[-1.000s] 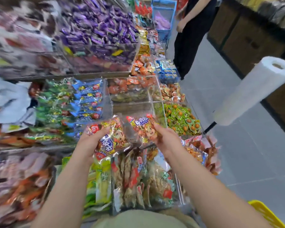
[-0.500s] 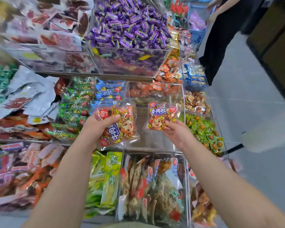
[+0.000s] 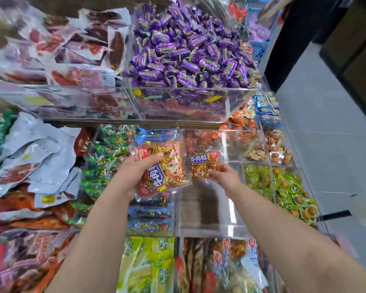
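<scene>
Head view, reading from the left: my left hand is clamped on the large beef snack bag, thumb lying across its printed front and the fingers curled behind. I hold it that way so the label faces me and I can read it. It is in the air over the left wall of the empty clear bin, with the green packets in the next compartment just to its left. Its long axis runs from me towards the shelf. The top seam points away, under the bin of purple candies, and the whole bag is turned slightly, so the big lettering climbs on a slant.

To the right, my right hand pinches the small beef snack bag by its lower right corner with the fingertips, which leaves nearly the whole front uncovered. It hangs over the back edge of the same bin, just beside the large bag; I cannot tell whether they touch. Its top seam also points away and its title reads level. It looks almost square, so its long axis is hard to call.

Held side by side with both faces up, the two bags can be compared. I judge the bare bin below is where they belong.
</scene>
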`<state>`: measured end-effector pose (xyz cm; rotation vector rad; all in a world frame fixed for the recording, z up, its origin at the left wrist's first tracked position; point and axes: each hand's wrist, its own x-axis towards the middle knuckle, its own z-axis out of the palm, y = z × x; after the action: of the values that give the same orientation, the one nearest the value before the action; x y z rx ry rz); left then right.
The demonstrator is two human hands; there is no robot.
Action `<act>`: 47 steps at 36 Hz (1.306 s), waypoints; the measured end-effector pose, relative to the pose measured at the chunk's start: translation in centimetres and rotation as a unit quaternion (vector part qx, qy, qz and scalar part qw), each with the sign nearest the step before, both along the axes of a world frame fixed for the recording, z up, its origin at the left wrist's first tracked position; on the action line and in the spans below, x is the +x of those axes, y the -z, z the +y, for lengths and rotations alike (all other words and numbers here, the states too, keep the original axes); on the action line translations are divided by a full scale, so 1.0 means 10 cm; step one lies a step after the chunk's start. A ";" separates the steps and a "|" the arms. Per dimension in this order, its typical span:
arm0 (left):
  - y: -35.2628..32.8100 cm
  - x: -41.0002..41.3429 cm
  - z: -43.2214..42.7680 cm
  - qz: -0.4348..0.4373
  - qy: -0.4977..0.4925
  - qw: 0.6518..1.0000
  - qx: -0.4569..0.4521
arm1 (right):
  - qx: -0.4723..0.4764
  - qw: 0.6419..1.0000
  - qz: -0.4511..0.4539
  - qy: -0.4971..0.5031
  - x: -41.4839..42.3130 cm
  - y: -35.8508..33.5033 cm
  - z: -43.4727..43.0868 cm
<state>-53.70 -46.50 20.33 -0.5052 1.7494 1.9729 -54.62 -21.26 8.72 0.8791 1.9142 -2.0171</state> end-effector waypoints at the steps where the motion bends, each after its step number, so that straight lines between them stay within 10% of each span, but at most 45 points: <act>1: 0.03 -0.02 -0.02 -0.004 0.002 1.000 0.001 | 0.012 1.000 0.003 -0.005 -0.07 0.05 -0.02; 10: 0.16 -0.08 -0.06 -0.012 -0.005 1.000 0.013 | 0.101 0.994 -0.003 -0.031 -0.39 0.49 -0.11; 15: 0.16 -0.08 -0.05 -0.020 0.002 1.000 -0.002 | 0.338 0.933 -0.102 -0.074 -0.52 0.57 -0.06; 19: 0.17 -0.09 -0.04 -0.019 0.002 1.000 -0.003 | 0.184 0.981 -0.041 -0.037 -0.56 0.54 -0.13; 35: 0.01 0.01 0.04 -0.019 -0.007 1.000 -0.005 | 0.124 0.989 -0.034 0.070 -0.25 0.14 -0.19; 41: -0.09 0.11 0.28 -0.007 0.039 0.999 -0.022 | -0.098 0.985 0.135 -0.033 0.35 -0.73 -0.28; 47: -0.11 0.21 0.53 0.040 0.103 0.988 -0.109 | 0.026 0.976 0.151 -0.154 0.65 -1.06 -0.29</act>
<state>-51.60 -41.22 21.46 -0.3030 1.9940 1.6907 -48.08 -24.19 19.35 0.2673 2.1099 -2.0057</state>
